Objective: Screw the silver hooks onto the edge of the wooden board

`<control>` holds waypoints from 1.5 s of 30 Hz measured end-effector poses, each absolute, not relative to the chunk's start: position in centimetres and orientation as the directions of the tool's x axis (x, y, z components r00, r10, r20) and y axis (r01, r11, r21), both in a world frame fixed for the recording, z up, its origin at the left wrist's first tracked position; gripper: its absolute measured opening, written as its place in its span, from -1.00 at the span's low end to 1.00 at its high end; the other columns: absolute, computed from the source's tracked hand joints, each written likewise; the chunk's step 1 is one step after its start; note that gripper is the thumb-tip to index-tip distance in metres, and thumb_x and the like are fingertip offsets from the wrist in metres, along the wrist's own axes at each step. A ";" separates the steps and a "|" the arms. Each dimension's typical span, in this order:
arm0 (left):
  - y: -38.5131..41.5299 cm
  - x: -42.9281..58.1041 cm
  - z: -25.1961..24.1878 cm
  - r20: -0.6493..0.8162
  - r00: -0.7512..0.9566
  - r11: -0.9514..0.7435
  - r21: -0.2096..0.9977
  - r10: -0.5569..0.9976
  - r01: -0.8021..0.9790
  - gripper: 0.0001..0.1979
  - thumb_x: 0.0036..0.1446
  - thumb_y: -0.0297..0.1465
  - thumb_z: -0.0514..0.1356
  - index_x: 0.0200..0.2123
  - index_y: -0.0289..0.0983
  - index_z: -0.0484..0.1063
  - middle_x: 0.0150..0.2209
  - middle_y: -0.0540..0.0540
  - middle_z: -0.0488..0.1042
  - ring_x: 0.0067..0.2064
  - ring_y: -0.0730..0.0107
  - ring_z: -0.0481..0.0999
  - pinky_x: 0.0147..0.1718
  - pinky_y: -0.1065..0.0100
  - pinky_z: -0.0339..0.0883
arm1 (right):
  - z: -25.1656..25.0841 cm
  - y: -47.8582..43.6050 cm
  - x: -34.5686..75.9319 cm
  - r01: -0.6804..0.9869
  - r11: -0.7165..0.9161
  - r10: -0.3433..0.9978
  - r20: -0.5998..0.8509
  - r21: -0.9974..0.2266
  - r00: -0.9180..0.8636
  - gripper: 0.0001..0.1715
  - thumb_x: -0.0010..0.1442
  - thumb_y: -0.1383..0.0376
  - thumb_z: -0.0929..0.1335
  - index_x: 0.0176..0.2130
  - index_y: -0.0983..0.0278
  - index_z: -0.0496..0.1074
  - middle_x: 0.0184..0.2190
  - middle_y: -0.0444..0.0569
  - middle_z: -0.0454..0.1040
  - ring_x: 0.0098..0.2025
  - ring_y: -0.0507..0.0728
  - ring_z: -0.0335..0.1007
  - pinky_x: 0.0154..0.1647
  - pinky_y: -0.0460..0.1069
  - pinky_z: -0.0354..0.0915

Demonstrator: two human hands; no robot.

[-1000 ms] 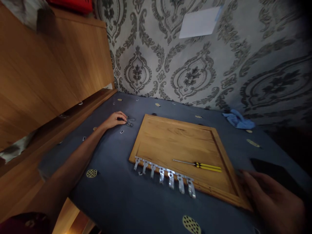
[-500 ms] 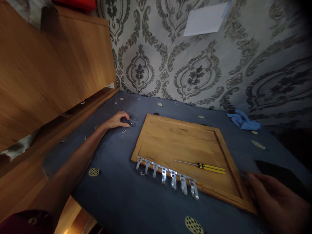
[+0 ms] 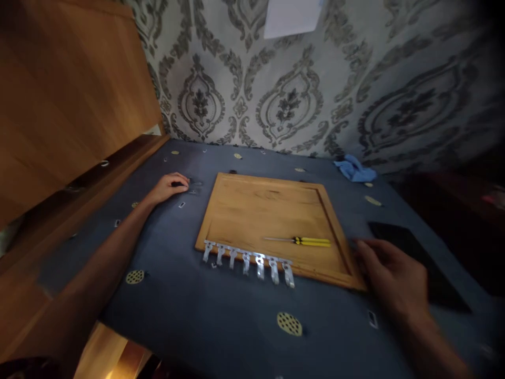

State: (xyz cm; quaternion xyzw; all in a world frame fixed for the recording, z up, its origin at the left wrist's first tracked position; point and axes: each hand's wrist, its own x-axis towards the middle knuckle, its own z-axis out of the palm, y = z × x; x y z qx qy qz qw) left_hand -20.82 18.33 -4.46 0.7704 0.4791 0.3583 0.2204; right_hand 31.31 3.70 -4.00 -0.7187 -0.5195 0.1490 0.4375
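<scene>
My left hand [image 3: 168, 188] rests on the cloth left of a wooden board, its fingers curled together at small shiny pieces [image 3: 194, 191] too blurred to name. Whether any piece is between the fingertips is hidden. The framed wooden board [image 3: 272, 210] lies flat, with a row of metal clips [image 3: 246, 260] along its near edge. On the board lies a screwdriver [image 3: 311, 241] with a yellow and black handle. At the board's right edge is my right hand [image 3: 394, 271], thumb and fingers pinched; what they hold, if anything, cannot be made out.
A patterned dark blue cloth [image 3: 221, 316] covers the table. A crumpled blue cloth [image 3: 355, 169] lies at the back right, and a flat black rectangle [image 3: 418, 263] sits beyond my right hand. The wooden cabinet [image 3: 79, 95] borders the left; the papered wall [image 3: 240, 79] stands behind.
The view has swung right, so the board and table sit further left and higher in the picture. Both hands stay at about the same places beside the board.
</scene>
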 end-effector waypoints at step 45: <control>14.2 -12.1 -0.5 0.102 0.372 -0.227 0.923 0.923 0.311 -0.81 0.10 -0.33 0.30 -0.21 -0.22 0.60 -0.37 -0.08 0.61 -0.37 0.40 0.50 -0.40 0.40 0.26 | -4.1 2.2 29.9 0.581 -0.033 0.816 0.314 -0.813 0.486 -0.47 -0.02 -0.10 0.36 -0.27 0.27 0.52 -0.44 0.04 0.54 -0.49 0.19 0.45 -0.48 0.05 0.35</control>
